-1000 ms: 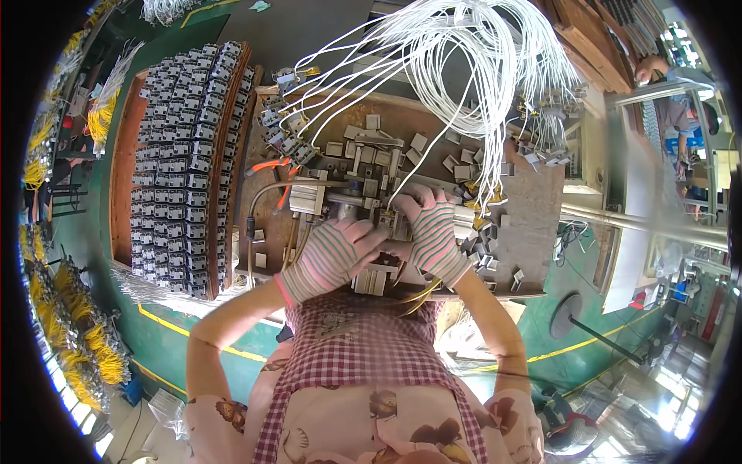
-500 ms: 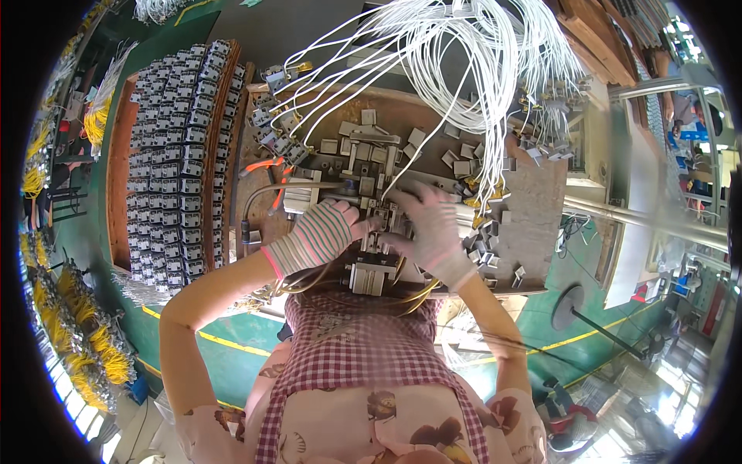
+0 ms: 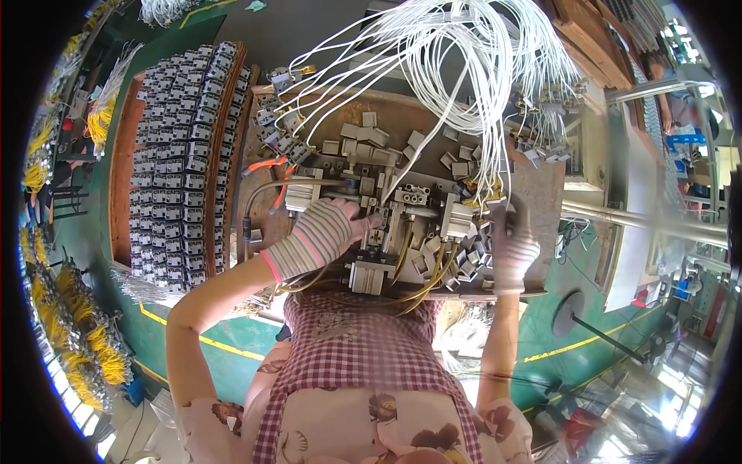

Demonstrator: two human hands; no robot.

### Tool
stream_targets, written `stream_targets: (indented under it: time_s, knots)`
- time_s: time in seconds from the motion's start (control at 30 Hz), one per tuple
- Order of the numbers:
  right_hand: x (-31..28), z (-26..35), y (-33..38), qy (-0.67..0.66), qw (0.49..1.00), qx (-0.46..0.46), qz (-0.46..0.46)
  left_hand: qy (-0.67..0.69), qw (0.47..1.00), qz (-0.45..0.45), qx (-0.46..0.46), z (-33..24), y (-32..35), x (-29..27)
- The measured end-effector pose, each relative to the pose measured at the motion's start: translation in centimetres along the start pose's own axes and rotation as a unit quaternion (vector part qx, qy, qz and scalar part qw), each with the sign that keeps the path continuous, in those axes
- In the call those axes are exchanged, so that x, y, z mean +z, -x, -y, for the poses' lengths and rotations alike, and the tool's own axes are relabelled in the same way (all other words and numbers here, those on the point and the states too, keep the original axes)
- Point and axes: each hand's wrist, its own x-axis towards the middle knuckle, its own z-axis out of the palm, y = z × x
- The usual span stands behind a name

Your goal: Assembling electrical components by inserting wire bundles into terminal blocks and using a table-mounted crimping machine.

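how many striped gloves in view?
2. One on the left hand, at the metal fixture; one on the right hand, blurred, right of the loose metal blocks. Any farther off would be too small to tell.

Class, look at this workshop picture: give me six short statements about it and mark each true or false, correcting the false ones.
1. The left hand and the right hand wear striped gloves. True.
2. The right hand is at the metal fixture. False: it is off to the right; the left hand is at the fixture.
3. The wooden crate stands to the right of the fixture. False: it stands to the left.
4. The orange-handled tool lies left of the fixture. True.
5. The white wires show beyond the fixture. True.
6. The apron is plain black. False: it is checked.
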Motion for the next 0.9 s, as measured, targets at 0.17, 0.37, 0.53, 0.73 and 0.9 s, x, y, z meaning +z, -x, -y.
stream_targets:
  time_s: [0.17,0.37,0.53,0.73,0.9]
  knots:
    - [-3.1,3.6,4.4,-0.603,0.782,0.016,0.158,0.538,0.81,-0.138,-0.189,-2.0,-0.4,-2.8]
    - [-3.9,2.9,5.4,-0.072,0.988,-0.081,0.112,0.567,0.806,-0.084,-0.151,0.4,-3.8,0.2]
    - [-3.8,-0.1,4.8,-0.084,0.975,-0.04,0.203,0.428,0.897,0.005,-0.114,1.1,-5.0,-2.8]
    - [-4.1,1.9,3.3,-0.307,0.885,0.006,0.349,0.311,0.943,-0.102,-0.051,0.9,-5.9,-1.6]
    - [-2.6,3.5,3.3,-0.054,0.96,-0.2,0.191,0.288,0.945,-0.131,-0.086,1.4,-7.3,-1.6]
